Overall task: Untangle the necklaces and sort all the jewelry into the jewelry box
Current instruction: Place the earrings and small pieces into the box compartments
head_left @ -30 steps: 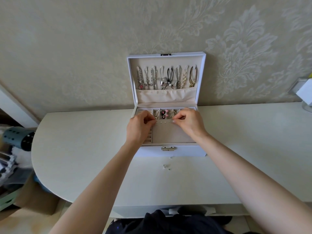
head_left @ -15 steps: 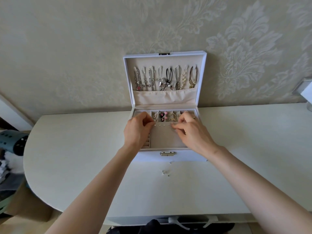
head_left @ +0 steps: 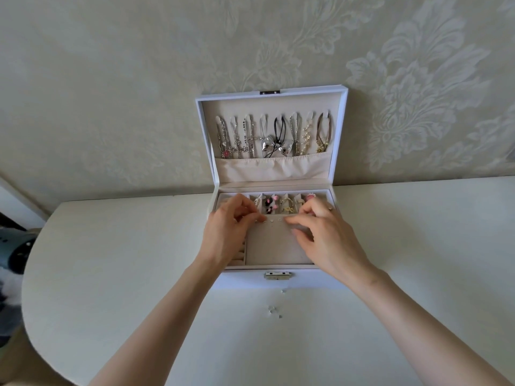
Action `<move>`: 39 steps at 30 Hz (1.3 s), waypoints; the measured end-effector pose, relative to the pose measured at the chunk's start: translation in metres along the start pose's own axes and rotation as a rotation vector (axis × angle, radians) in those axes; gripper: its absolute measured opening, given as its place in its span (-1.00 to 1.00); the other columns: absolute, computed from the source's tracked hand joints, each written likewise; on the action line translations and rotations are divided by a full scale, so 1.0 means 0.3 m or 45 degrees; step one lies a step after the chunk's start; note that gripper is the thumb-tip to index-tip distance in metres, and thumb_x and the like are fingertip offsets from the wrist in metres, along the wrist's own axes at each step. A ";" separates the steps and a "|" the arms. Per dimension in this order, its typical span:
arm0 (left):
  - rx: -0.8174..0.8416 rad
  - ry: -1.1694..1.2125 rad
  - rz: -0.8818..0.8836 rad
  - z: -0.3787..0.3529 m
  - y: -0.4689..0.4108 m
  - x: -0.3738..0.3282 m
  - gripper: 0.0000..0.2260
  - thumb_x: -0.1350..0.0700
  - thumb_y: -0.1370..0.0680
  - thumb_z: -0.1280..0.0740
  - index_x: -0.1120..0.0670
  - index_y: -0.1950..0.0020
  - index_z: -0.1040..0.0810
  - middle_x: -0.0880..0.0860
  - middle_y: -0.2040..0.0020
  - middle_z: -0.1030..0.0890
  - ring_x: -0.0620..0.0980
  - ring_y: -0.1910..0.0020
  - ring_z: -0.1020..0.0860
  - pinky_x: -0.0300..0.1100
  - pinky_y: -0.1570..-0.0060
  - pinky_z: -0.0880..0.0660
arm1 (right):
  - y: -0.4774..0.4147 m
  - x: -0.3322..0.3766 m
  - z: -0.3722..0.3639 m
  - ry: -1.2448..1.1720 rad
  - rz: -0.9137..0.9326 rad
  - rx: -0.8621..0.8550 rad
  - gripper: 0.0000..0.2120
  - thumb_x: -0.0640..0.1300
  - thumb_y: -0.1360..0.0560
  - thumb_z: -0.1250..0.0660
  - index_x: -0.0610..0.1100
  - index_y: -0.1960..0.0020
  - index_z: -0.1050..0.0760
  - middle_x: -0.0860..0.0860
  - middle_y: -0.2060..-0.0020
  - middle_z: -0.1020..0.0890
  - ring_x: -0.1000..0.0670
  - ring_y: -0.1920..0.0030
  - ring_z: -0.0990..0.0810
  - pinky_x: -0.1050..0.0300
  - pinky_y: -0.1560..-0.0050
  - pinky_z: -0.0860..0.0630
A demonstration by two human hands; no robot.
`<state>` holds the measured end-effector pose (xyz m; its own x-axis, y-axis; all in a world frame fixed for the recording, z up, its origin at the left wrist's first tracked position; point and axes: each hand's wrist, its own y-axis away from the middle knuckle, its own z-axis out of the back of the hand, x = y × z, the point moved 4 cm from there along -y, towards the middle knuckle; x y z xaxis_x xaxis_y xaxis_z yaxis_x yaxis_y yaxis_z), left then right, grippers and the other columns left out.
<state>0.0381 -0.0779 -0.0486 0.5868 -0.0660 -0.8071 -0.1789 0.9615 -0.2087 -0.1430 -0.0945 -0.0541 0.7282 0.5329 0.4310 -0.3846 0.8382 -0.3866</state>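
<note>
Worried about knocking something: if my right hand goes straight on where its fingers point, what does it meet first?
Likely the row of tiny white stud earrings on the beige velvet pad, just before the left hand, though height is unclear.

Wall [head_left: 111, 79]: pale cream damask-embossed paper, evenly lit. Table [head_left: 111, 260]: off-white, rounded left end, stood against it. Left edge held a blurred grey-blue object [head_left: 16, 246], possibly an appliance.

A pale rounded table [head_left: 111, 274] stands against floral-embossed wallpaper [head_left: 111, 79], a grey-blue dotted object [head_left: 16, 249] at far left
</note>
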 end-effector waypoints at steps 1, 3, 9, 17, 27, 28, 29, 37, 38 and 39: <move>0.004 0.002 0.001 0.001 0.000 0.000 -0.87 0.14 -0.48 -0.39 -0.03 0.20 -0.48 -0.12 0.21 -0.68 -0.22 0.07 -0.60 -0.19 0.02 -0.50 | 0.001 0.001 0.002 -0.003 -0.005 0.001 -0.82 -0.17 -0.46 -0.37 -0.02 -0.04 -0.64 0.00 0.07 -0.48 -0.11 0.04 -0.49 0.14 0.22 -0.40; 0.012 0.001 -0.009 0.002 0.002 -0.004 -0.87 0.13 -0.48 -0.39 -0.04 0.21 -0.49 -0.10 0.19 -0.68 -0.20 0.07 -0.60 -0.20 0.04 -0.50 | 0.002 0.003 0.004 -0.003 -0.010 0.004 -0.82 -0.17 -0.46 -0.37 -0.02 -0.03 -0.64 0.00 0.07 -0.48 -0.12 0.05 -0.50 0.15 0.22 -0.39; -0.056 -0.255 -0.183 -0.008 -0.002 -0.041 -0.94 0.16 -0.44 -0.44 0.04 0.20 -0.59 -0.21 0.23 -0.51 -0.04 0.15 -0.45 -0.18 0.12 -0.41 | 0.002 0.007 0.007 -0.013 -0.055 0.041 -0.82 -0.11 -0.50 -0.33 0.01 -0.08 -0.62 0.03 0.03 -0.46 -0.09 -0.02 -0.46 0.11 0.17 -0.42; -0.037 -0.367 -0.176 -0.037 -0.029 -0.037 -0.94 0.13 -0.40 -0.47 0.02 0.23 -0.62 -0.05 0.16 -0.59 0.00 0.09 -0.44 -0.12 0.08 -0.39 | 0.003 0.006 0.006 -0.006 -0.067 0.073 -0.79 -0.09 -0.50 -0.31 0.03 -0.11 -0.61 0.04 0.02 -0.45 -0.06 -0.02 -0.47 0.15 0.14 -0.38; -0.185 -0.180 -0.018 0.027 0.005 -0.013 -0.77 0.15 -0.45 -0.43 -0.14 0.28 -0.46 -0.15 0.28 -0.63 -0.15 0.19 -0.58 -0.23 0.20 -0.46 | 0.000 0.013 -0.005 0.047 0.044 0.106 -0.66 -0.23 -0.45 -0.31 0.06 -0.16 -0.58 -0.01 0.10 -0.42 -0.12 0.16 -0.51 0.16 0.24 -0.32; -0.184 -0.183 -0.008 0.031 0.011 -0.010 -0.78 0.15 -0.46 -0.43 -0.12 0.27 -0.47 -0.16 0.29 -0.64 -0.16 0.19 -0.59 -0.19 0.18 -0.48 | 0.000 0.011 -0.006 0.046 0.049 0.092 -0.69 -0.24 -0.45 -0.32 0.05 -0.12 -0.60 -0.02 0.11 -0.43 -0.12 0.17 -0.51 0.16 0.25 -0.34; -0.188 -0.180 0.005 0.034 0.015 -0.003 -0.80 0.15 -0.46 -0.43 -0.10 0.26 -0.49 -0.16 0.29 -0.65 -0.16 0.18 -0.59 -0.16 0.16 -0.50 | 0.000 0.010 -0.005 0.043 0.049 0.083 -0.70 -0.23 -0.45 -0.32 0.04 -0.11 -0.60 -0.02 0.11 -0.43 -0.12 0.17 -0.51 0.15 0.24 -0.35; -0.220 -0.276 -0.012 0.021 -0.005 -0.027 -0.89 0.14 -0.45 -0.43 -0.04 0.23 -0.56 -0.09 0.24 -0.62 -0.03 0.16 -0.55 -0.22 0.25 -0.39 | 0.002 -0.024 0.018 -0.242 -0.160 -0.145 -0.70 -0.30 -0.46 -0.29 -0.08 -0.14 -0.59 0.04 0.10 -0.52 -0.01 0.14 -0.57 0.04 0.08 -0.52; -0.246 -0.322 0.002 0.018 -0.004 -0.031 -0.92 0.12 -0.46 -0.42 -0.03 0.22 -0.58 -0.09 0.23 -0.63 -0.03 0.16 -0.55 -0.19 0.25 -0.40 | 0.002 -0.031 0.019 -0.262 -0.185 -0.184 -0.72 -0.32 -0.45 -0.29 -0.10 -0.08 -0.61 0.05 0.15 -0.51 0.01 0.21 -0.54 0.05 0.10 -0.52; -0.277 -0.364 0.015 0.019 -0.002 -0.032 -0.94 0.11 -0.46 -0.41 -0.02 0.20 -0.59 -0.09 0.24 -0.64 -0.02 0.16 -0.56 -0.17 0.24 -0.41 | 0.001 -0.034 0.020 -0.268 -0.199 -0.201 -0.74 -0.34 -0.44 -0.29 -0.11 -0.05 -0.62 0.06 0.17 -0.51 0.02 0.25 -0.52 0.07 0.12 -0.51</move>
<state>0.0371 -0.0762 -0.0376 0.7753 0.0519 -0.6294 -0.3330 0.8804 -0.3376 -0.1540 -0.0988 -0.0538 0.6315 0.4253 0.6483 -0.1723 0.8922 -0.4175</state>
